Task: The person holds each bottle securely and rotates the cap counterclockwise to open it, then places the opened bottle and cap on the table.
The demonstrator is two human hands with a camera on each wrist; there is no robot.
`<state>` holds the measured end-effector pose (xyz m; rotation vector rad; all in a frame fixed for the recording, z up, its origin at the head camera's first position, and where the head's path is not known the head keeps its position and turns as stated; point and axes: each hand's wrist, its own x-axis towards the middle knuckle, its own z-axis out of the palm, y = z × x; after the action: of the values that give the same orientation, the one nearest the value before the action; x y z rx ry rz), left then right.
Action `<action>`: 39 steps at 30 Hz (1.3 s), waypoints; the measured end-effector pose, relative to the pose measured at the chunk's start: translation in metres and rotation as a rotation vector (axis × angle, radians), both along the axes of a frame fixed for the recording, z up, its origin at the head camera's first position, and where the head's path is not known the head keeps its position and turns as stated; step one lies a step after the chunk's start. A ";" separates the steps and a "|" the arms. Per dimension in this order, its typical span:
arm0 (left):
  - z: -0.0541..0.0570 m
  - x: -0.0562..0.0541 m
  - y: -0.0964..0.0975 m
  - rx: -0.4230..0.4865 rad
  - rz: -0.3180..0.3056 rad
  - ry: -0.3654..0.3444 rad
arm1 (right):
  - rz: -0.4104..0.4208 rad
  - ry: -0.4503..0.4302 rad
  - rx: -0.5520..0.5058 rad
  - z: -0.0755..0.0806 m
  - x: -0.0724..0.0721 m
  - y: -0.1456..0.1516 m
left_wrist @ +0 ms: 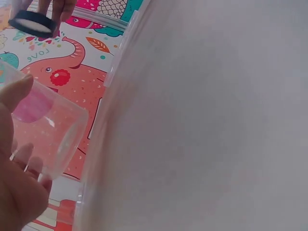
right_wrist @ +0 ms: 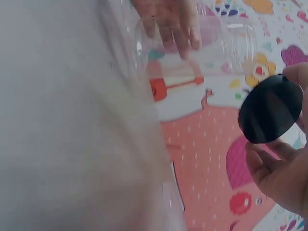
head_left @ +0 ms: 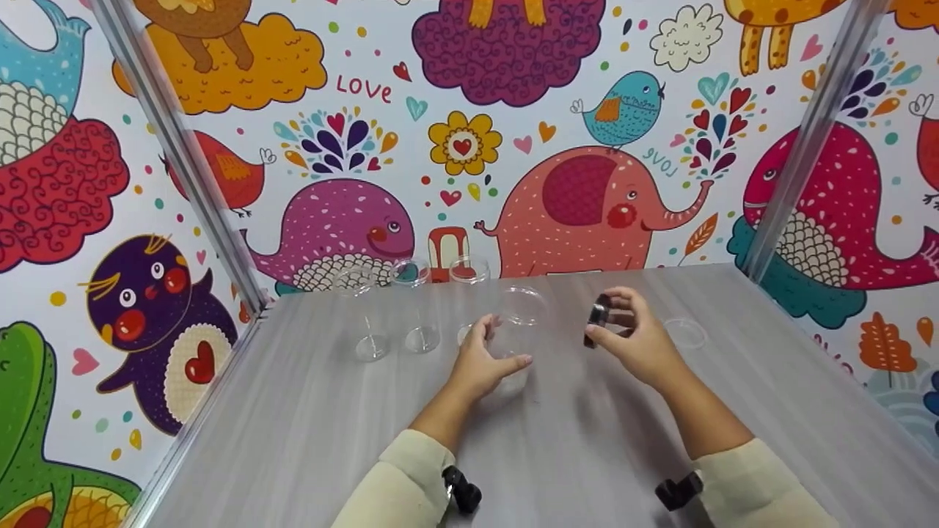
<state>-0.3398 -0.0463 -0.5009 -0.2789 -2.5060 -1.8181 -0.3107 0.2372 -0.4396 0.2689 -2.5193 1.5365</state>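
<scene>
A clear plastic jar (head_left: 522, 323) stands on the grey table, its open rim upward. My left hand (head_left: 480, 367) grips it low round the side, thumb on the near side and fingers behind, seen through the clear wall in the left wrist view. To the right of the jar, my right hand (head_left: 638, 341) holds a round black lid (head_left: 598, 315) above the table. Thumb and fingers pinch the lid by its edge, and it is tilted nearly on edge. The right wrist view shows the lid's flat dark face (right_wrist: 271, 109), apart from the jar.
Several more clear jars, such as the leftmost jar (head_left: 370, 319) and the middle jar (head_left: 416, 312), stand in a row at the back left. A clear round ring (head_left: 704, 336) lies right of my right hand. Printed wall panels (head_left: 455, 198) enclose the table (head_left: 293, 440) behind and at the sides.
</scene>
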 end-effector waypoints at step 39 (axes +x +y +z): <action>-0.017 -0.052 0.045 -0.030 0.075 -0.069 | -0.046 -0.346 0.345 -0.056 -0.015 0.142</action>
<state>-0.3921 -0.0011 -0.5182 -0.1235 -2.5535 -1.7937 -0.3261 0.3794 -0.4960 -0.0161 -3.0337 1.2108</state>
